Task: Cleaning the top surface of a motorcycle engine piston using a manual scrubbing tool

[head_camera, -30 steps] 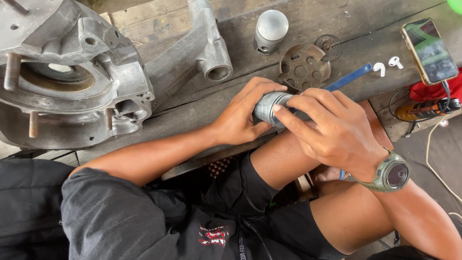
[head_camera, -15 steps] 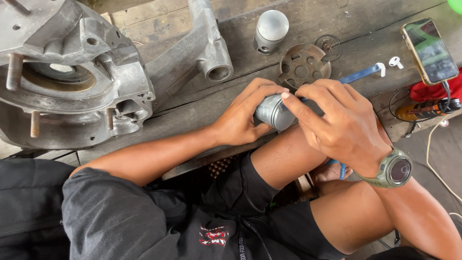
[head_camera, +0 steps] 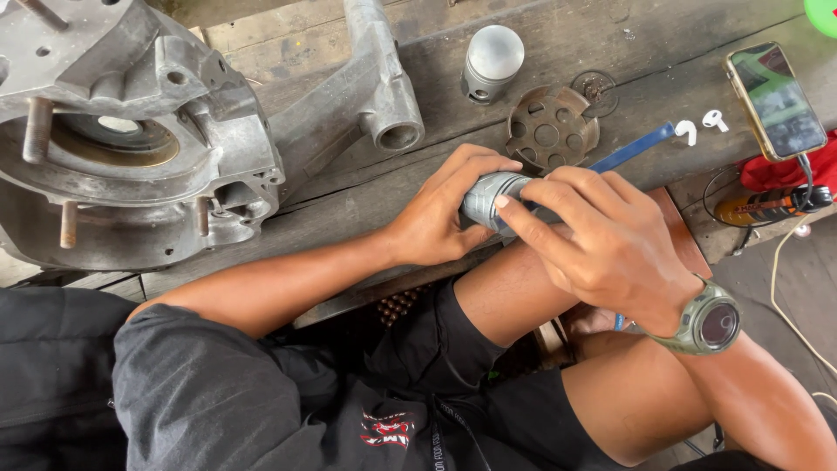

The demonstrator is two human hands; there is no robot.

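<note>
While both hands clamp it, left hand (head_camera: 436, 218) and right hand (head_camera: 610, 249) grip metal piston (head_camera: 490, 196); judged rigid, slick, hefty—hold by its ringed sides.

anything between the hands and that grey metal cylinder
Nothing visible: the left hand wraps the grey cylinder from the left, and the right hand has its fingers directly on it.

Weathered wooden bench (head_camera: 453, 183) of dark, scuffed planks across the upper frame, from 9 to 3 o'clock. Grey floor (head_camera: 785, 262) at 4 o'clock. Soft, even daylight, faint shadows.
</note>
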